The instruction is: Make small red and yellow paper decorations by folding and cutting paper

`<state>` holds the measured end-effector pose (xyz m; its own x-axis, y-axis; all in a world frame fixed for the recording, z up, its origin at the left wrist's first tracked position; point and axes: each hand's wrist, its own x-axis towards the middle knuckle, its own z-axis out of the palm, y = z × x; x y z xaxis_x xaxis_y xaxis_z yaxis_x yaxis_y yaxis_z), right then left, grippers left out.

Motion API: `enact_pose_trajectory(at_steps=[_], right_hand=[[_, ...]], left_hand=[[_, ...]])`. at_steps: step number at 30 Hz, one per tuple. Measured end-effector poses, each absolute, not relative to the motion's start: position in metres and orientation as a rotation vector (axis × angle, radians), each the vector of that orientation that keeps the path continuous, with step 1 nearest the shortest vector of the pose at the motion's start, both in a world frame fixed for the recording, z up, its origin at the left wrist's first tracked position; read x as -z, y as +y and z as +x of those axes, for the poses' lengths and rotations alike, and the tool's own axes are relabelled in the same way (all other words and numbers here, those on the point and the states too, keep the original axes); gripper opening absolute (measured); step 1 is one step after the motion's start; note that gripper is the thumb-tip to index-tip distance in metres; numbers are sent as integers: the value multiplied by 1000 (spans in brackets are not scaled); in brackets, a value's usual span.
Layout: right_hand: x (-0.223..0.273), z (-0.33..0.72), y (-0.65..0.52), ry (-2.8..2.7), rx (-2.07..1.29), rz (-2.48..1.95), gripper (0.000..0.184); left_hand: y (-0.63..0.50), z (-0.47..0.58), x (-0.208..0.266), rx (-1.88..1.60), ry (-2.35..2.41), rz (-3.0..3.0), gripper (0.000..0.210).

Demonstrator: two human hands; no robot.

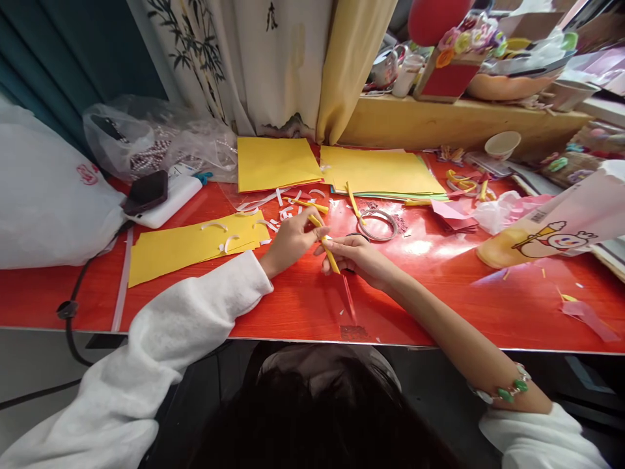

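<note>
Dark hair (312,423) foremost; left hand (291,240), right hand (360,255) pinching yellow strip (333,261); tape roll (383,238), white scraps (284,213) just beyond.

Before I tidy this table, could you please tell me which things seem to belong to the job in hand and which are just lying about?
Likely part of the job:
yellow paper strip, held by left hand and right hand
yellow paper sheets
roll of tape

Probably just lying about:
black smartphone
printed drink cup

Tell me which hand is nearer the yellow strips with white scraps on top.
Left. The left hand is just to the right of the yellow strips; the right hand is farther right, beyond the left hand.
</note>
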<state>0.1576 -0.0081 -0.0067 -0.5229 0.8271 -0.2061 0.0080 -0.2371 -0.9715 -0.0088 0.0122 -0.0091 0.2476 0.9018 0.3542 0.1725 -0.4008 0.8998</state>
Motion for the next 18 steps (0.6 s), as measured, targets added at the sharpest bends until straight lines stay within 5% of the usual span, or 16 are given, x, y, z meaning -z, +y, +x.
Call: enact_pose_trajectory(at_steps=[7, 18], right_hand=[[13, 159, -3, -1298, -1554, -854, 27], [12, 158, 0, -1118, -1487, -868, 30]], left_hand=[[12, -9, 5, -1133, 805, 1005, 15], [1, -3, 4, -1033, 701, 1407, 26]])
